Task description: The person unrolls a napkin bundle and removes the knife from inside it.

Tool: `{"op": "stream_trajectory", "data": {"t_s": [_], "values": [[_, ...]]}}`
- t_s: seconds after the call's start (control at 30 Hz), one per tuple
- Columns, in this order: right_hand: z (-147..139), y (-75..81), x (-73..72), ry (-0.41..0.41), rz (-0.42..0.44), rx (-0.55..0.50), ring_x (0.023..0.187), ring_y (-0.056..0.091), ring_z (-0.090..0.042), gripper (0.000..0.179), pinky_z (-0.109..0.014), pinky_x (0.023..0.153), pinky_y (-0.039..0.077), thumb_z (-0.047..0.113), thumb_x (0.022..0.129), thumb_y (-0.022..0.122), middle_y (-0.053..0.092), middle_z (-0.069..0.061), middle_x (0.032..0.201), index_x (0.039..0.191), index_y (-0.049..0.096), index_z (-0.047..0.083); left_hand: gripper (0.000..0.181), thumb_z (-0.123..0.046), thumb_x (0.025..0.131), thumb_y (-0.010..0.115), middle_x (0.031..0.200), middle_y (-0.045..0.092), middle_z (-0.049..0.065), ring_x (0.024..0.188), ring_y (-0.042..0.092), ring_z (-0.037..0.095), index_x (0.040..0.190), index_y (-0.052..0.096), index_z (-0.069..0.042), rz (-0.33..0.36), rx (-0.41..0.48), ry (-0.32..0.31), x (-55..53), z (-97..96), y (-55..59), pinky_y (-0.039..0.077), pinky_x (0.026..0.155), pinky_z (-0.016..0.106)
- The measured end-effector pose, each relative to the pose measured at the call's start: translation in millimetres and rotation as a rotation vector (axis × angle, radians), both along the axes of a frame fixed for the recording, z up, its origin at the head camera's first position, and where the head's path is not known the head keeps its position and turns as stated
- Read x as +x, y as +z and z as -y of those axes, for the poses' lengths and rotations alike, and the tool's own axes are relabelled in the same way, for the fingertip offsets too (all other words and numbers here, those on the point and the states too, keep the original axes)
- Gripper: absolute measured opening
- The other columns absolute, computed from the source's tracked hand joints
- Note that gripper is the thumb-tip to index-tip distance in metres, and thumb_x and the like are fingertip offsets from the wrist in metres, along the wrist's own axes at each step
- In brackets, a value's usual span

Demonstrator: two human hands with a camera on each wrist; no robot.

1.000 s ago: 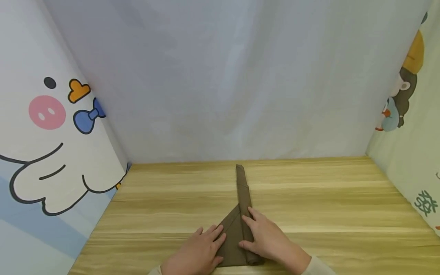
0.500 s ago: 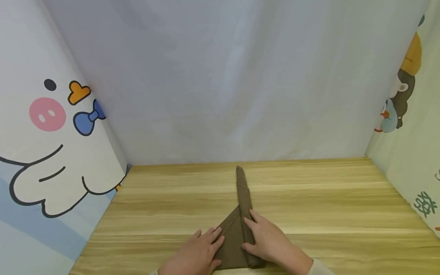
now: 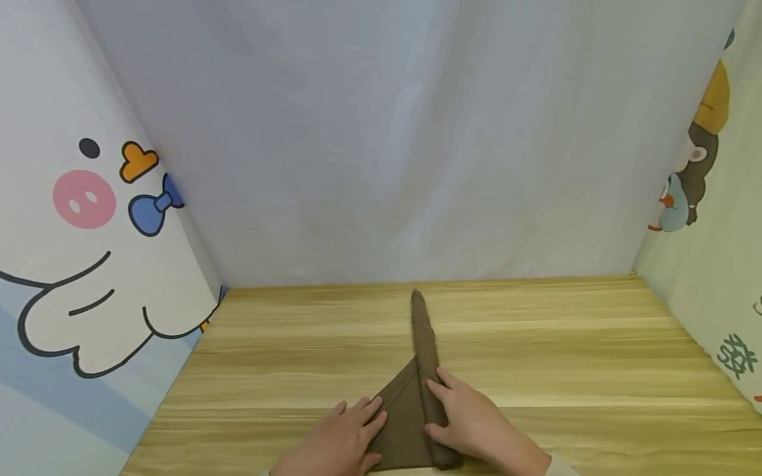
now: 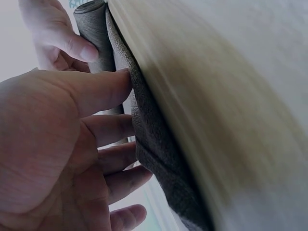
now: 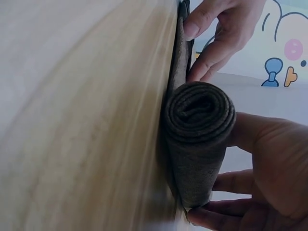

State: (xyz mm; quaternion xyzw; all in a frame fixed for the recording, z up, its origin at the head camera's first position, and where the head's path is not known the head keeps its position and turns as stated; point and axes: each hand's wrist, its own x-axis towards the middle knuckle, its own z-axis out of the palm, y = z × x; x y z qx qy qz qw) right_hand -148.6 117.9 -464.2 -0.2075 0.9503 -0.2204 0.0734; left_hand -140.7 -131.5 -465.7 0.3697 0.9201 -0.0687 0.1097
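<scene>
A dark brown cloth lies on the table in the head view, its right side wound into a long tapering roll (image 3: 424, 344) and its left part a flat triangular flap (image 3: 403, 423). My left hand (image 3: 338, 437) rests on the flap's left edge, fingers spread and fairly straight. On the roll's near part lies my right hand (image 3: 476, 420), with thumb and fingertips touching it. The right wrist view shows the roll's spiral end (image 5: 199, 113) and the right thumb against its side. In the left wrist view, the left fingers touch the cloth edge (image 4: 154, 139).
The wood-patterned table (image 3: 286, 344) reaches back to a pale grey curtain (image 3: 357, 145). Printed cartoon panels stand on both sides: a white bird (image 3: 119, 264) at left and a green panel (image 3: 708, 277) at right.
The right hand and the roll's near end have shifted slightly right and toward me. The left hand has drawn slightly left, and a little more of the flat flap shows. Both hands stay on the cloth.
</scene>
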Motion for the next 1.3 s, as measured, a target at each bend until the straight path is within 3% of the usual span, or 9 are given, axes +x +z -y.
{"op": "stream_trajectory", "data": {"t_s": [0.47, 0.8, 1.3], "values": [[-9.5, -0.1, 1.9, -0.043, -0.019, -0.016, 0.127, 0.047, -0.038, 0.067, -0.053, 0.099, 0.042, 0.031, 0.082, 0.071, 0.043, -0.02, 0.144, 0.137, 0.051, -0.001, 0.062, -0.056, 0.094, 0.051, 0.151, 0.038, 0.002, 0.135, 0.04, 0.019, 0.145, 0.047, -0.02, -0.081, -0.006, -0.058, 3.4, 7.0, -1.5, 0.045, 0.097, 0.047], [-17.5, 0.1, 5.7, -0.039, -0.035, -0.048, 0.127, 0.048, -0.036, 0.064, -0.051, 0.101, 0.04, 0.027, 0.083, 0.069, 0.047, -0.017, 0.142, 0.135, 0.052, -0.004, 0.064, -0.056, 0.095, 0.047, 0.153, 0.035, 0.005, 0.138, 0.037, 0.02, 0.146, 0.045, -0.018, -0.061, 0.004, -0.06, 5.0, 18.4, -3.3, 0.042, 0.1, 0.05], [-19.4, -0.7, 6.8, -0.037, -0.027, -0.055, 0.127, 0.047, -0.036, 0.063, -0.052, 0.101, 0.04, 0.028, 0.084, 0.068, 0.047, -0.018, 0.142, 0.137, 0.051, -0.004, 0.063, -0.056, 0.095, 0.048, 0.152, 0.035, 0.004, 0.137, 0.038, 0.02, 0.146, 0.045, -0.019, -0.09, 0.016, -0.085, 2.2, 23.3, -8.1, 0.043, 0.099, 0.047]]}}
